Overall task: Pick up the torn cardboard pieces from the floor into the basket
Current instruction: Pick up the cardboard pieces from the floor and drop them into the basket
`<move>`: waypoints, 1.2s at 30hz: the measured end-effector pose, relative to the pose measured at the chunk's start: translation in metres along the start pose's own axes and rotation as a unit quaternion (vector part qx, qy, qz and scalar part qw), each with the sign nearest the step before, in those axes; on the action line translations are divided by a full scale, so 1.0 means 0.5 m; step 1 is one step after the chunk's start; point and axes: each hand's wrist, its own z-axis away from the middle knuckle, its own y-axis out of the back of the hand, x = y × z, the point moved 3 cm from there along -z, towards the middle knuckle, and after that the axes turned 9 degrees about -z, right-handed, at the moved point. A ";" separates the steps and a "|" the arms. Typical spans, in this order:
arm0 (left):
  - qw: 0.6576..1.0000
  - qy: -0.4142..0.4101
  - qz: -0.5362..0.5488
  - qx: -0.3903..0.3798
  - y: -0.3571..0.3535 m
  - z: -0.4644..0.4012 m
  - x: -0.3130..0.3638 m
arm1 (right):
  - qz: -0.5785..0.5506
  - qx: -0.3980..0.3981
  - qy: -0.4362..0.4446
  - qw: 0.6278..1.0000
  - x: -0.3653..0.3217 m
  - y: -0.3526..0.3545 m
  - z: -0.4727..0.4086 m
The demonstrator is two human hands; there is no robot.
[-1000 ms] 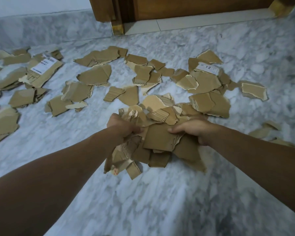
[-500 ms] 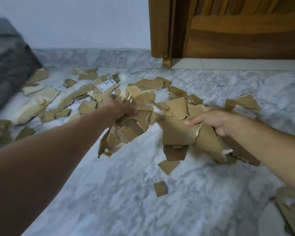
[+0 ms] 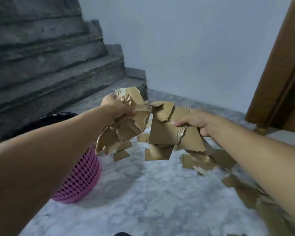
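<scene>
Both hands hold a bundle of torn brown cardboard pieces [image 3: 162, 132] in the air above the marble floor. My left hand [image 3: 114, 109] is shut on a crumpled clump at the bundle's left. My right hand [image 3: 196, 122] grips the flatter pieces at its right. A pink mesh basket [image 3: 82, 174] with a dark liner stands on the floor at the left, partly hidden behind my left forearm. The bundle hangs to the right of the basket. More torn cardboard pieces [image 3: 197, 162] lie on the floor below and to the right.
Dark stone stairs [image 3: 46, 65] rise at the left behind the basket. A pale wall stands ahead, and a wooden door frame [image 3: 278, 79] is at the right. Loose cardboard [image 3: 242, 189] lies along the floor's right side under my right forearm.
Both hands have lifted the cardboard bundle off the floor and swung it left. The view has turned left, bringing the stairs and the pink basket into sight. A few pieces dropped from the bundle.
</scene>
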 end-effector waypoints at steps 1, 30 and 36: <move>1.000 0.005 0.003 0.020 0.049 -0.013 -0.010 | 0.013 -0.026 0.005 1.000 -0.021 -0.050 -0.034; 0.964 0.226 -0.099 0.096 0.500 -0.225 -0.528 | 0.174 -0.119 0.050 0.976 -0.054 -0.858 -0.319; 0.969 0.155 -0.167 0.100 0.442 -0.279 -0.433 | 0.167 -0.157 0.096 0.969 -0.066 -0.811 -0.292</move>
